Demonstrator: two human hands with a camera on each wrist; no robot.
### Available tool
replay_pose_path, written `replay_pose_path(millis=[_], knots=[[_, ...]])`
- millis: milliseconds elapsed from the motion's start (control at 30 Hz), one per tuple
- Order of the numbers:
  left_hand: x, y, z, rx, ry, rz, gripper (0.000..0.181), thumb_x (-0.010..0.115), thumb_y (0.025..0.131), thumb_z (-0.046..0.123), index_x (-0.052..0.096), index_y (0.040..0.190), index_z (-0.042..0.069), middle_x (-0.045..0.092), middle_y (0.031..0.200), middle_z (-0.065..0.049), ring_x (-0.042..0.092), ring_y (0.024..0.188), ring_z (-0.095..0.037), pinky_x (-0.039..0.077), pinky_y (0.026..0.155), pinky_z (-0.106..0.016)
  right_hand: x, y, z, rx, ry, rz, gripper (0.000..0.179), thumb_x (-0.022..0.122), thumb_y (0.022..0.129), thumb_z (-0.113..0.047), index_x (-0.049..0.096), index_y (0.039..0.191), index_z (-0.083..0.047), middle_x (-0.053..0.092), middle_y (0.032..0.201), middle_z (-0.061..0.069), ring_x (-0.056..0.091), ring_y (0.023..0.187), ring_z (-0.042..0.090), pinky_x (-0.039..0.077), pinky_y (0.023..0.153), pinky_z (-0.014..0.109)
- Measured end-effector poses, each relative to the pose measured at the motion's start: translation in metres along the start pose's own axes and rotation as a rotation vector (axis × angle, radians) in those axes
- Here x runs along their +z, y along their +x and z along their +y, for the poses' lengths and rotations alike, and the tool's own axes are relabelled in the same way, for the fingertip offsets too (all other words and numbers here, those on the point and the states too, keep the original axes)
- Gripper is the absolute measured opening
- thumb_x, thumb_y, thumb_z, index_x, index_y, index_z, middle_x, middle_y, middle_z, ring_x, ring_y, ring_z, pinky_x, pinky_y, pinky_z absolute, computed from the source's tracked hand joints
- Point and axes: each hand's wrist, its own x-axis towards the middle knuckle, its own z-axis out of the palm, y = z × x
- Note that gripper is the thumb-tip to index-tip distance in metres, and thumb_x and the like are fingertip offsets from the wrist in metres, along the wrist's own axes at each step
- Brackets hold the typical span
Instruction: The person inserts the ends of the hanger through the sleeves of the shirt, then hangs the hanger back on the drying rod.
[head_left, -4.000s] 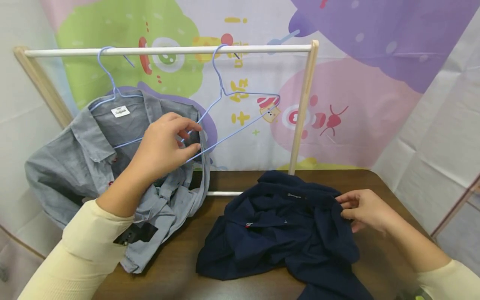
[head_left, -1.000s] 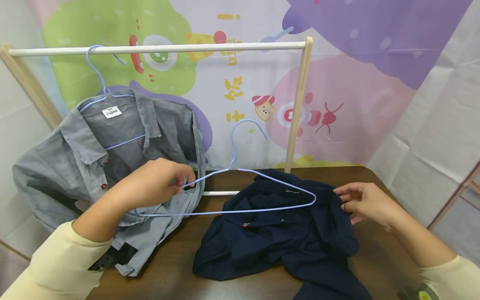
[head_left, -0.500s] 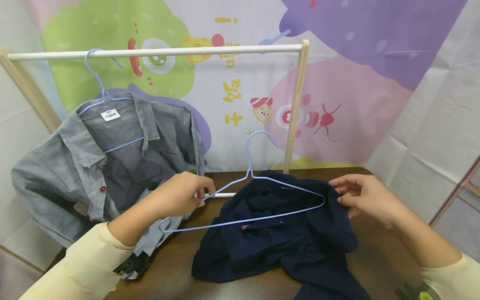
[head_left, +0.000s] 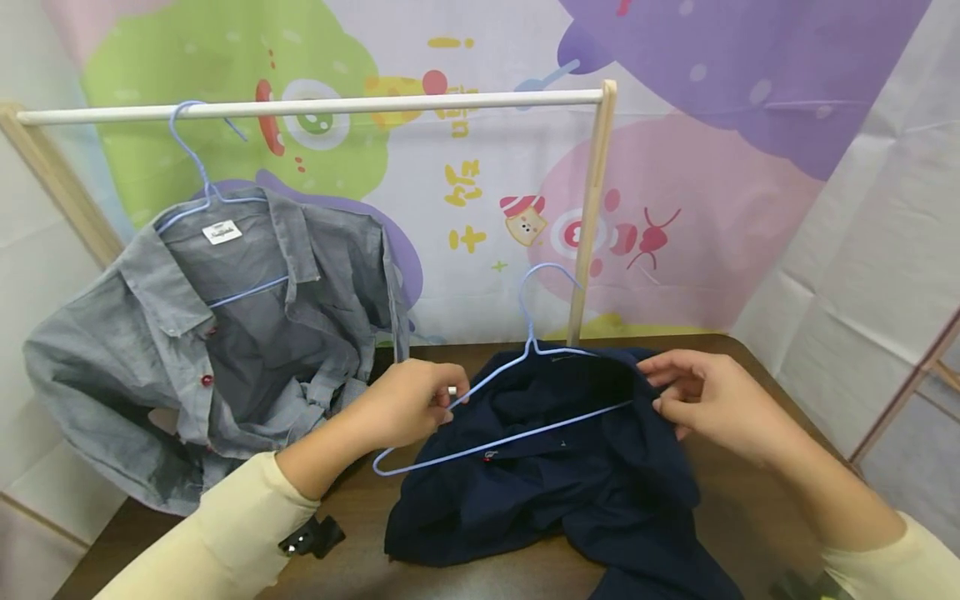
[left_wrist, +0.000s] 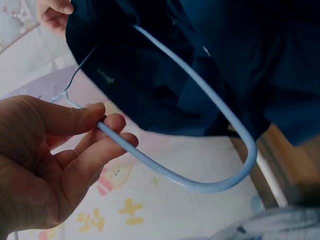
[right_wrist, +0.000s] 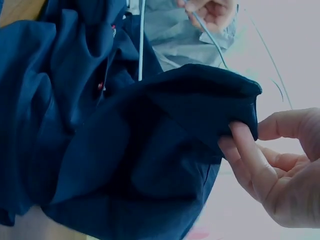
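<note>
A light blue wire hanger is pinched near its left shoulder by my left hand, thumb against fingers in the left wrist view. Its right end disappears inside the collar opening of a navy shirt on the table. My right hand pinches that shirt's collar edge at the right, lifting it; the right wrist view shows thumb and fingers on either side of the cloth. The hook of the hanger points up, off the rail.
A grey shirt hangs at the left on another blue hanger from the white rail. Wooden posts hold the rail. A brown table lies beneath, with a printed cloth behind.
My left hand has taken the hanger off the rail, lowered it and moved it right, so its right end now sits within the navy shirt's collar. My right hand keeps hold of the collar.
</note>
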Motion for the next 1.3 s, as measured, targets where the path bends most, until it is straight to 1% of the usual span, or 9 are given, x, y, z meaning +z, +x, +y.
replay_pose_path(millis=[233,400,533,667,800,900,967,1100,1300], knots=[[0.014,0.012,0.003,0.002,-0.012,0.038,0.024,0.074,0.078,-0.005,0.064,0.091,0.013,0.053,0.068,0.006,0.048,0.059,-0.009,0.044,0.057,-0.026,0.021,-0.003,-0.004,-0.269,-0.437,0.120,0.038,0.072,0.074,0.006,0.066,0.111,0.000,0.070,0.097,0.008,0.065,0.074,0.011,0.051,0.059,0.028],[0.021,0.014,0.006,-0.016,-0.031,0.036,0.023,0.074,0.078,-0.005,0.064,0.091,0.012,0.054,0.068,0.007,0.048,0.059,-0.009,0.044,0.057,-0.026,0.036,-0.002,0.000,-0.374,-0.571,0.127,0.038,0.073,0.073,0.005,0.066,0.110,0.002,0.069,0.098,0.010,0.064,0.072,0.012,0.052,0.063,0.031],[0.026,0.014,0.007,-0.014,-0.042,0.031,0.023,0.074,0.078,-0.005,0.064,0.090,0.012,0.055,0.068,0.007,0.049,0.059,-0.009,0.044,0.057,-0.026,0.039,-0.002,0.005,-0.387,-0.620,0.126,0.033,0.078,0.076,-0.004,0.068,0.108,0.000,0.070,0.098,0.008,0.065,0.073,0.012,0.054,0.064,0.031],[0.028,0.013,0.006,-0.008,-0.036,0.026,0.023,0.074,0.077,-0.004,0.064,0.090,0.013,0.054,0.068,0.007,0.049,0.059,-0.009,0.044,0.057,-0.026,0.027,0.000,0.004,-0.439,-0.646,0.208,0.025,0.079,0.077,-0.007,0.070,0.100,-0.004,0.069,0.092,0.004,0.065,0.072,0.013,0.053,0.061,0.032],[0.026,0.012,0.007,0.007,-0.006,0.040,0.024,0.075,0.077,-0.004,0.064,0.090,0.014,0.053,0.069,0.008,0.049,0.061,-0.010,0.044,0.058,-0.027,0.010,0.008,0.003,-0.527,-0.689,0.262,0.037,0.082,0.071,-0.003,0.068,0.105,-0.003,0.068,0.099,0.009,0.066,0.086,0.024,0.053,0.073,0.043],[0.024,0.011,0.008,0.020,0.014,0.044,0.025,0.075,0.077,-0.004,0.064,0.091,0.014,0.053,0.070,0.008,0.049,0.063,-0.010,0.044,0.059,-0.026,0.003,0.017,0.004,-0.574,-0.721,0.208,0.051,0.084,0.068,-0.001,0.065,0.115,0.000,0.067,0.110,0.014,0.062,0.102,0.033,0.048,0.086,0.051],[0.022,0.010,0.008,0.030,0.023,0.041,0.025,0.074,0.078,-0.004,0.064,0.091,0.014,0.052,0.071,0.008,0.049,0.064,-0.010,0.044,0.060,-0.026,0.002,0.021,0.006,-0.578,-0.748,0.167,0.054,0.085,0.069,-0.002,0.065,0.119,0.000,0.066,0.113,0.015,0.061,0.106,0.034,0.048,0.088,0.052],[0.019,0.009,0.008,0.059,0.034,0.038,0.025,0.074,0.078,-0.006,0.064,0.091,0.014,0.051,0.072,0.008,0.049,0.065,-0.010,0.044,0.060,-0.026,0.002,0.029,0.010,-0.541,-0.792,0.121,0.045,0.081,0.076,-0.008,0.067,0.119,-0.005,0.069,0.111,0.009,0.064,0.103,0.029,0.052,0.081,0.049],[0.014,0.008,0.009,0.088,0.056,0.056,0.025,0.072,0.079,-0.008,0.064,0.089,0.013,0.051,0.072,0.006,0.048,0.065,-0.011,0.043,0.058,-0.024,-0.006,0.038,0.010,-0.512,-0.751,0.046,0.029,0.074,0.085,-0.012,0.071,0.114,-0.009,0.071,0.106,0.006,0.067,0.097,0.026,0.052,0.078,0.046]])
